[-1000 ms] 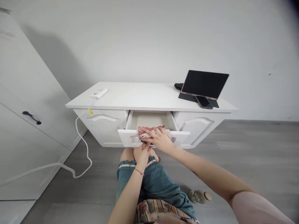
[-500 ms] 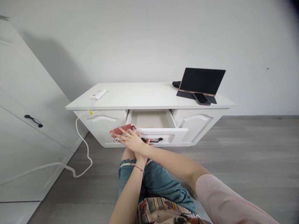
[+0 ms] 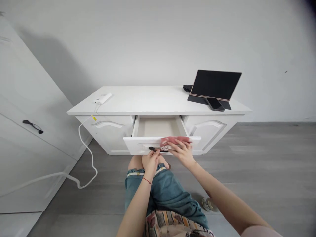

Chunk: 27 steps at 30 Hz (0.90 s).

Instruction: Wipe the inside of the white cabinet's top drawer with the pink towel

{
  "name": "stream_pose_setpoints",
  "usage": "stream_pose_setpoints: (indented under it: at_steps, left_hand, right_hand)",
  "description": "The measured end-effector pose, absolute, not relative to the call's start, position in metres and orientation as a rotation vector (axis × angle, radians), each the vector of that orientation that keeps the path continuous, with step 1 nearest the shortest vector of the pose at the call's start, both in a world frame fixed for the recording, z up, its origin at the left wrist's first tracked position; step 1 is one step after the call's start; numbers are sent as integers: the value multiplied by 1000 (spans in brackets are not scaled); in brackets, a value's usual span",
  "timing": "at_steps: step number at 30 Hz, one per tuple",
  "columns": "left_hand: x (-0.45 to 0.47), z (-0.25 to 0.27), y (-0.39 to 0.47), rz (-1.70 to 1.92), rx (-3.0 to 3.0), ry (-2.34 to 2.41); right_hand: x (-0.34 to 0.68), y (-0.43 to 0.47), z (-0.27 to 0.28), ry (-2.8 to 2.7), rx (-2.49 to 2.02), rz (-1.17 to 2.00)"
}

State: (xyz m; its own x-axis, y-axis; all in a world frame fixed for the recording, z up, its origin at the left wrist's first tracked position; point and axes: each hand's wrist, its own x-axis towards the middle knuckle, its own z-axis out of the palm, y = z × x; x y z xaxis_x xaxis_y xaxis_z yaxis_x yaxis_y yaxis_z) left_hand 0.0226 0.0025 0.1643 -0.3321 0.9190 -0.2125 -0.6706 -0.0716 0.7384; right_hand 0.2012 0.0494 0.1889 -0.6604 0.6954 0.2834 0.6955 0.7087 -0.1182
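Note:
My left hand [image 3: 151,160] is closed on the black handle [image 3: 153,149] of a white drawer [image 3: 138,144], which is pulled out in the middle of the cabinet. My right hand [image 3: 182,153] presses a folded red and white cloth [image 3: 175,141] against the right part of the drawer front, fingers spread over it. The cloth covers part of the drawer's top edge and reaches down to the right end of the handle. The pale inside of the drawer shows behind the front.
On the white cabinet top [image 3: 145,98] stand a dark tablet [image 3: 216,85], a phone [image 3: 215,104] and a white power strip [image 3: 103,98]. Its white cable [image 3: 85,148] hangs to the left, beside a wardrobe [image 3: 32,158]. A clear jar [image 3: 208,204] is on the floor under my right arm.
My right hand has swept the cloth from the left end of the drawer front to the right, uncrossing from my left arm. My left hand stays at the handle.

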Motion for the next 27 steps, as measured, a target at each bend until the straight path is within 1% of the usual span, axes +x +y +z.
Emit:
stream_pose_setpoints:
  at_steps: [2, 5, 10, 13, 16, 20, 24, 27]
  left_hand:
    - [23, 159, 3, 1687, 388, 913]
    - [23, 154, 5, 1686, 415, 915]
    - [23, 150, 4, 1658, 426, 913]
    - [23, 152, 1, 1618, 379, 919]
    - [25, 158, -2, 1612, 335, 923]
    - [29, 166, -3, 1595, 300, 993]
    - [33, 165, -13, 1598, 318, 992]
    - [34, 156, -29, 1726, 374, 1067]
  right_hand:
    - [227, 50, 170, -2441, -1254, -84]
    - [238, 49, 143, -2165, -1372, -151]
    - [198, 41, 117, -1650, -1525, -110]
    - [163, 34, 113, -1374, -1713, 42]
    - [134, 29, 113, -1265, -1826, 260]
    - [109, 26, 120, -1234, -1831, 502]
    - [95, 23, 133, -911, -1844, 705]
    - [81, 17, 136, -673, -1675, 945]
